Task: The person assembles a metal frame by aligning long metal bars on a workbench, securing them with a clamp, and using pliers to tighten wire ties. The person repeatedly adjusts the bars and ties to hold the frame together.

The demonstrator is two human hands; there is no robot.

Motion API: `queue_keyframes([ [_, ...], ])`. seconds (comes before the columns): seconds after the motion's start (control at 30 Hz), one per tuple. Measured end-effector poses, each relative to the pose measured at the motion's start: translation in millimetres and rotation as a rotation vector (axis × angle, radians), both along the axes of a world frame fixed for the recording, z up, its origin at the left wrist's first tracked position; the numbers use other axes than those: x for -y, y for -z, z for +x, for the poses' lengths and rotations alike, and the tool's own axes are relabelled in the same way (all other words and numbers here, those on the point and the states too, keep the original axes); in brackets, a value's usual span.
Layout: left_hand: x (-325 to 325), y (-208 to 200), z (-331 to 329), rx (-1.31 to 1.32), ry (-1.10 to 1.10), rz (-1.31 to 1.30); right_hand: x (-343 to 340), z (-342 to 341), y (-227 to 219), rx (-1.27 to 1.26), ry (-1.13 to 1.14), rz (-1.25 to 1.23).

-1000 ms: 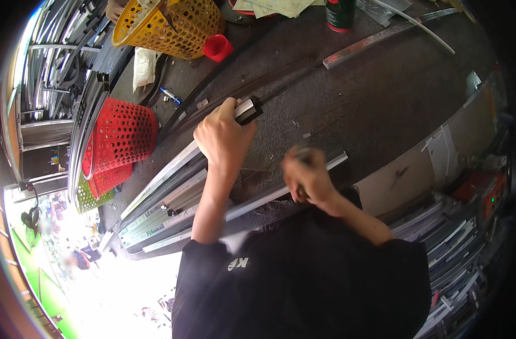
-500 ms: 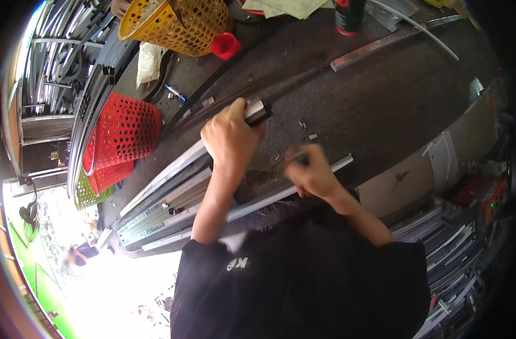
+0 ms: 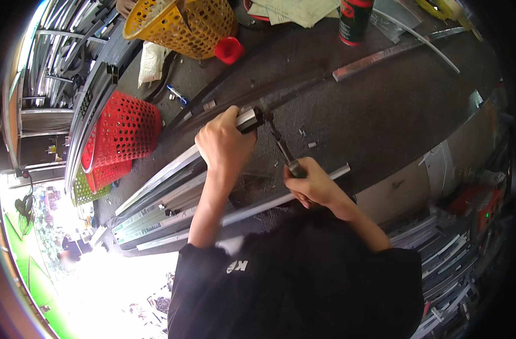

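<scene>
While the left grip clasps the profile, its end protrudes.

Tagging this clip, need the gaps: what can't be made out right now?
Head view:
1. Metal bar: the gripped stretch is hidden by the left hand.
2. Tool: part of the handle is hidden inside the right hand; too dark and small to tell whether its far end touches the bar.
3. Yellow basket: upper part cut off by the top edge.
4. Can: top cut off likewise.
</scene>
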State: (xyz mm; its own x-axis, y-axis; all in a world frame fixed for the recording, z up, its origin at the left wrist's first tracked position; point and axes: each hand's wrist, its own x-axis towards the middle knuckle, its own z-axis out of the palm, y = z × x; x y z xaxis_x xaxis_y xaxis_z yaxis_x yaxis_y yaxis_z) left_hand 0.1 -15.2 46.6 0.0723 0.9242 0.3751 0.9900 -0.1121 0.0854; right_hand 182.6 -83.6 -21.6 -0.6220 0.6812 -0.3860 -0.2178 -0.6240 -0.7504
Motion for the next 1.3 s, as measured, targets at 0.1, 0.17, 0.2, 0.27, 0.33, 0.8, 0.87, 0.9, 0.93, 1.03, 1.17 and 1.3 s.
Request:
queue_keyframes([
  [0.1, -1, 3, -1, 0.010, -0.030, -0.031, -6, 18, -8, 0.049, 0.266, 0.095],
  [0.17, -2, 6, -1, 0.048, -0.014, -0.033, -17, 25, -12, -0.253, 0.506, 0.110],
  [0.2, -1, 8, -1, 0.074, -0.010, -0.040, -23, 25, -14, -0.169, 0.536, 0.167],
  [0.27, 1, 10, 0, 0.094, -0.009, -0.047, -41, 20, -14, -0.012, 0.619, 0.303],
  [0.33, 3, 10, 0, 0.104, 0.007, -0.024, -56, 7, -14, 0.028, 0.463, 0.291],
  [0.8, 5, -1, 0, 0.105, 0.008, -0.078, -9, -3, -20, 0.198, 0.161, 0.213],
  [0.87, 6, -2, 0, 0.113, 0.016, -0.018, -7, -3, -15, 0.042, 0.305, 0.160],
  [0.9, 7, -3, 0, 0.118, 0.022, -0.002, -7, -3, -12, -0.108, 0.410, 0.081],
  [0.93, 8, -3, 1, 0.125, 0.001, 0.006, -7, -3, -10, -0.286, 0.466, 0.037],
  [1.03, 8, -5, 2, 0.142, 0.001, 0.028, -11, 5, -7, 0.110, 0.101, 0.120],
  [1.17, 9, -4, 3, 0.117, 0.018, -0.009, -22, 14, -11, -0.038, 0.285, 0.175],
  [1.3, 9, -2, 5, 0.126, 0.000, 0.005, -43, -1, -14, 0.043, 0.631, 0.358],
])
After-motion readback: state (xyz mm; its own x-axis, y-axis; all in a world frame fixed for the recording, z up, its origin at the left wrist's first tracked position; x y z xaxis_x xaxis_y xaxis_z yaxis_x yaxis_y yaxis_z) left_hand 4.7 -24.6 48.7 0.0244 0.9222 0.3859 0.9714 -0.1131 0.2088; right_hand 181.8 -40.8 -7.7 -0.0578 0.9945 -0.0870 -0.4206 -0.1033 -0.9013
